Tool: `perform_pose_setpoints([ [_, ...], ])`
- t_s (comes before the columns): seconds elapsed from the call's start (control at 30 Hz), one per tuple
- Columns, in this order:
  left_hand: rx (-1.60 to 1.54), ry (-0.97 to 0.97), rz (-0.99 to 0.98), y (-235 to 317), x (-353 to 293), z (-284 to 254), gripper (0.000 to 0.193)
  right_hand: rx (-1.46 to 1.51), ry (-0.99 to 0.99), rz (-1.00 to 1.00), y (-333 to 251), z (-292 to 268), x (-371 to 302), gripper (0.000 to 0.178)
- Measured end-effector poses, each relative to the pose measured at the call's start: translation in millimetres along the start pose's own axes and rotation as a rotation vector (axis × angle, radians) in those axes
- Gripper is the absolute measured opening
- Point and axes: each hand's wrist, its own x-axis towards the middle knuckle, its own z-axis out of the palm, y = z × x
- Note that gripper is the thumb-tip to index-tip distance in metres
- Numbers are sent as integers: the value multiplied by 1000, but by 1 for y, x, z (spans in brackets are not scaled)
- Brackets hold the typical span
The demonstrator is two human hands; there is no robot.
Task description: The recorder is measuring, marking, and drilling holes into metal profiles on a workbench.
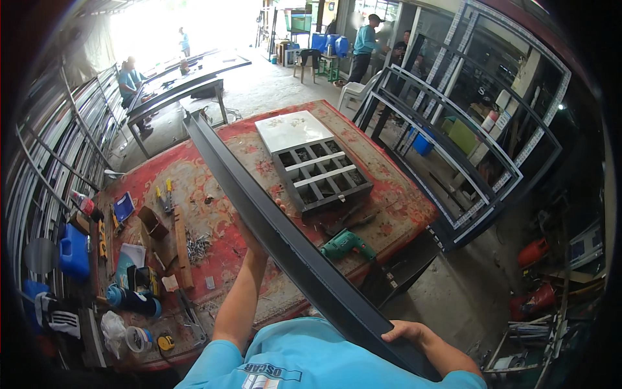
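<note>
A long dark metal channel [278, 236] runs diagonally over the carpet-covered table [405, 201], from the far left down to my right side. My left hand [253, 243] holds it from beneath near the middle, its fingers mostly hidden behind the metal. At the near end, my right hand [409, 332] grips the channel's edge, with the thumb on top. Just right of the channel lies a green power drill [350, 245]. Farther back is a dark metal grid box [324, 172] with light strips across it, next to a pale flat panel [295, 131].
Left on the table are loose screws [197, 247], a wooden strip [183, 253], a blue bottle [133, 301] and a tape measure [166, 341]. Metal-framed panels [453, 139] lean at the right. A person [366, 45] stands at the back; others work at the far left table [175, 100].
</note>
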Motion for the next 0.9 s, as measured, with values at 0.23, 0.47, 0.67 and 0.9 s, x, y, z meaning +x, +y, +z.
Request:
perform_pose_setpoints([
  [0.23, 84, 582, -132, -8, -47, -20, 85, -279, 233, 90, -49, 22, 34, 72],
  [0.47, 384, 509, -630, -46, -113, 32, 91, -405, 156, -90, -92, 6, 92, 66],
  [0.67, 809, 118, -1020, -59, -136, 21, 87, -347, 41, -222, -179, 23, 178, 53],
  [0.9, 572, 417, -799, -82, -118, 38, 83, -143, -48, -220, -267, 15, 326, 36],
])
